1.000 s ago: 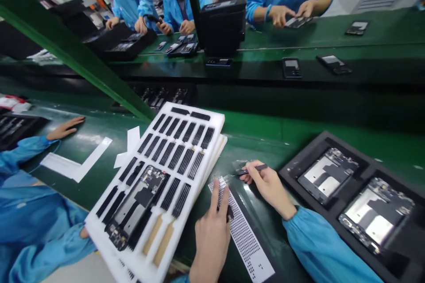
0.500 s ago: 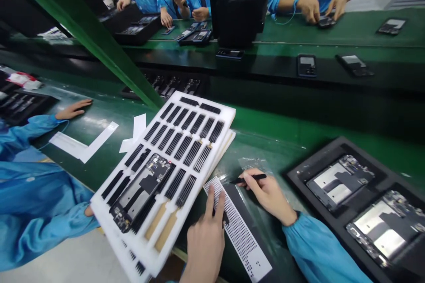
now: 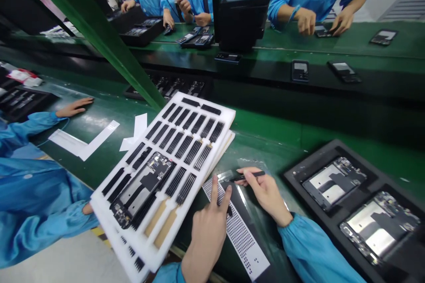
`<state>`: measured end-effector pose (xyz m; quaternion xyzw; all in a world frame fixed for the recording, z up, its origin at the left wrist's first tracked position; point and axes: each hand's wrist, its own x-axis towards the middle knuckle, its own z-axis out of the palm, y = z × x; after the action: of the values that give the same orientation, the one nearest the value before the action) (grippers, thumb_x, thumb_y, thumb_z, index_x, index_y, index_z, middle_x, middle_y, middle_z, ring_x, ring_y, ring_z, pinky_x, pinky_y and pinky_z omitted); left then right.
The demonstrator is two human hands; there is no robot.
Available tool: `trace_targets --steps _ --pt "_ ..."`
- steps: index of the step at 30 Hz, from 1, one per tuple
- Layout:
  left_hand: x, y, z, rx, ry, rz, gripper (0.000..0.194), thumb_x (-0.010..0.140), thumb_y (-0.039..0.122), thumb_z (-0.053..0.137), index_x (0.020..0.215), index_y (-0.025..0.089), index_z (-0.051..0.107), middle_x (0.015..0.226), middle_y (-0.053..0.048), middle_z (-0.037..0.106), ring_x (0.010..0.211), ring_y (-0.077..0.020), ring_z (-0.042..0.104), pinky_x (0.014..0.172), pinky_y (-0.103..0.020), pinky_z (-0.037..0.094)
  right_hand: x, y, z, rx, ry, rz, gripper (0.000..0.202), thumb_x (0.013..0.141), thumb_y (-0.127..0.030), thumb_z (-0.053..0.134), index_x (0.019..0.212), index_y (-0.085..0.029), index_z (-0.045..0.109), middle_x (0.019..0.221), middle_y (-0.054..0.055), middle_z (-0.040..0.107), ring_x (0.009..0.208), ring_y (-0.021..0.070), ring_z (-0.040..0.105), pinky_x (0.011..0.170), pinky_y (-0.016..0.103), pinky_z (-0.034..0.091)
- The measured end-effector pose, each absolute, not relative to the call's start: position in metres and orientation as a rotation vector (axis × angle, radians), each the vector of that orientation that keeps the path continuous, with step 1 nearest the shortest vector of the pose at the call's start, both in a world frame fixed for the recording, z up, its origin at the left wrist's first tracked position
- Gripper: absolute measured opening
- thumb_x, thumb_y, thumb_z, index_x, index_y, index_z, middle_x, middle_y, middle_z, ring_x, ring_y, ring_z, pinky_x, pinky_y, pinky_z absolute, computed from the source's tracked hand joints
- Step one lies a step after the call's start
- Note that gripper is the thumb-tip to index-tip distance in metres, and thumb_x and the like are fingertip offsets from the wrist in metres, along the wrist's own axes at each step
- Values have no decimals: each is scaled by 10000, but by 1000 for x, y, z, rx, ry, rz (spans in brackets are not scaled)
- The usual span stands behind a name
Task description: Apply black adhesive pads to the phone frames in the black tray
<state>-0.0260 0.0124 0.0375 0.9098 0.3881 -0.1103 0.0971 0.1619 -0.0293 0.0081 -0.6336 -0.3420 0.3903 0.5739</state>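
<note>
- right hand (image 3: 268,194): fingers closed on black tweezers (image 3: 250,176), tip pointing left, near upper end of dotted white sheet (image 3: 244,239)
- clear strip (image 3: 224,176) now shows at that end by the tweezers tip; wasn't visible there half a second ago
- left hand (image 3: 207,225): index and middle out in a v on the sheet, index tip now up at its end, was a bit lower down. rest curled, can't tell if they grip anything
- sheet lies on the green counter (image 3: 265,141), between white foam tray (image 3: 228,117) and black foam tray (image 3: 295,172); both trays unchanged
- across: co-worker's hand (image 3: 306,21) now beside a phone (image 3: 322,30), earlier on it
</note>
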Motion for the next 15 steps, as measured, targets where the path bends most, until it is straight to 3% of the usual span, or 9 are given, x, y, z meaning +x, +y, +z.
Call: trace_targets --steps 3,5,7,9,15 --pt "-18 13 40 2138 1189 206 510 901 213 636 1400 286 562 1528 -182 508 614 -170 705 516 -297 570 162 -46 26 -1403 -636 863 352 991 -495 609 1030 -186 774 1021 106 777 791 225 750 724 310 617" --pt "-9 10 49 1547 1124 527 348 981 401 527 1280 228 578 1179 -139 736 467 -103 595 411 -216 471 160 -61 45 -1377 -588 807 298 997 -447 621 1003 -197 783 1112 112 759 819 224 752 740 303 625" --pt "2 5 62 1044 1021 651 423 1008 558 395 1119 197 583 795 -51 733 346 -71 462 320 -165 320 153 -75 64 -1382 -578 757 270 993 -427 633 1003 -209 792 1139 114 752 846 238 759 737 303 641" --pt "13 1 75 769 930 659 500 982 642 397 998 179 584 624 -6 655 314 -61 420 306 -145 242 145 -83 79 -1392 -571 704 256 989 -417 640 1043 -222 798 1141 119 753 851 255 769 709 308 659" --pt "25 -6 91 655 761 662 492 971 611 491 954 139 630 595 -11 647 324 -38 441 336 -127 257 129 -87 98 -1470 -609 496 263 985 -418 641 988 -232 827 1086 118 766 843 262 780 686 295 679"
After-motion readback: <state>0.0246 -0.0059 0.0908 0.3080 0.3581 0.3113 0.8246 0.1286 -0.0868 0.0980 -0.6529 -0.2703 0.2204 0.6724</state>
